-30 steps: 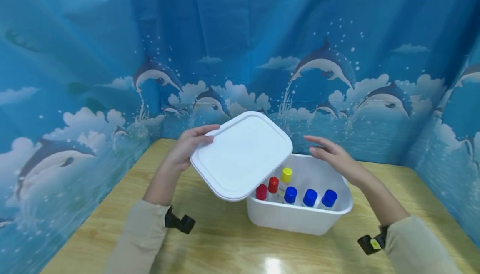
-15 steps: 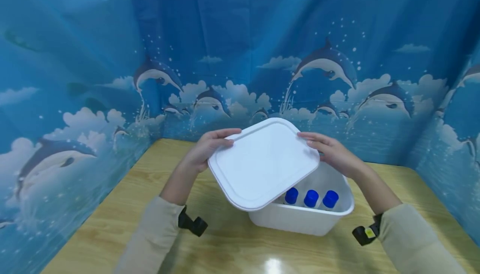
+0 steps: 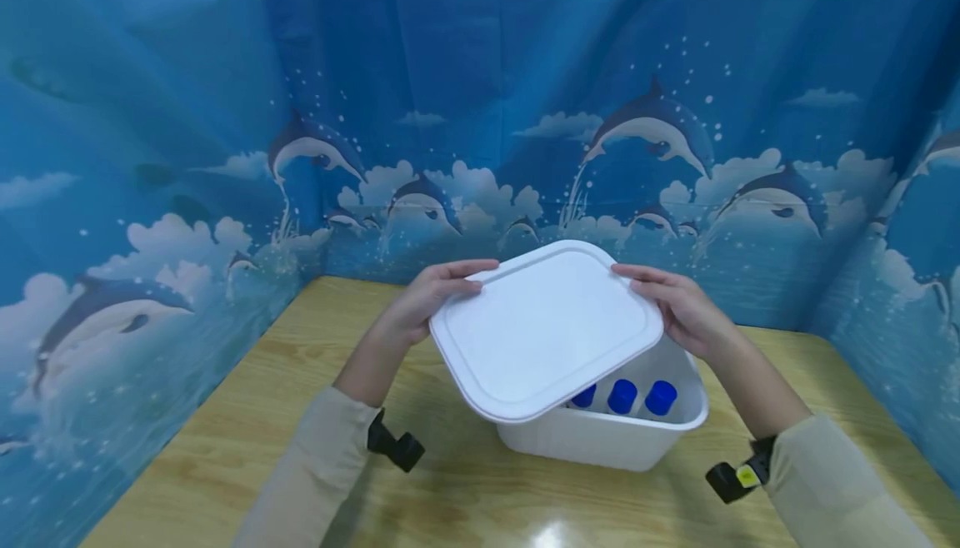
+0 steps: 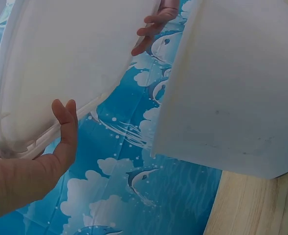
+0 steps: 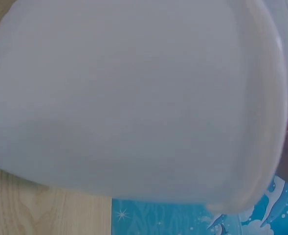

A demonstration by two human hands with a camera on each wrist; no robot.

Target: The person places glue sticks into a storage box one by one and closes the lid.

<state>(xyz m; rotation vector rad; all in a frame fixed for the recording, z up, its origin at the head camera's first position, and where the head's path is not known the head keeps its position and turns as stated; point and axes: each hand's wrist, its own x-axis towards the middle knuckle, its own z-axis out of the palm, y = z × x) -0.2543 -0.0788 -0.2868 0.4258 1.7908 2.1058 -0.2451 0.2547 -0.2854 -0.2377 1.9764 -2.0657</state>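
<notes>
A white rectangular lid is held tilted above the left part of a white plastic box. My left hand grips its left edge, thumb on top; in the left wrist view, fingers of that hand curl against the underside. On the lid's right edge, my right hand pinches the rim between thumb and fingers. Bottles with blue caps stand inside the box along its near wall. The lid hides the box's left part. In the right wrist view the box wall covers most of the frame.
The box stands on a wood-grain table. A blue curtain printed with dolphins hangs behind and at both sides of the table. Each wrist carries a small black camera.
The lid has moved right over the box, now covering the red and yellow caps. My right hand, apart from the lid a second ago, has taken hold of its right edge.
</notes>
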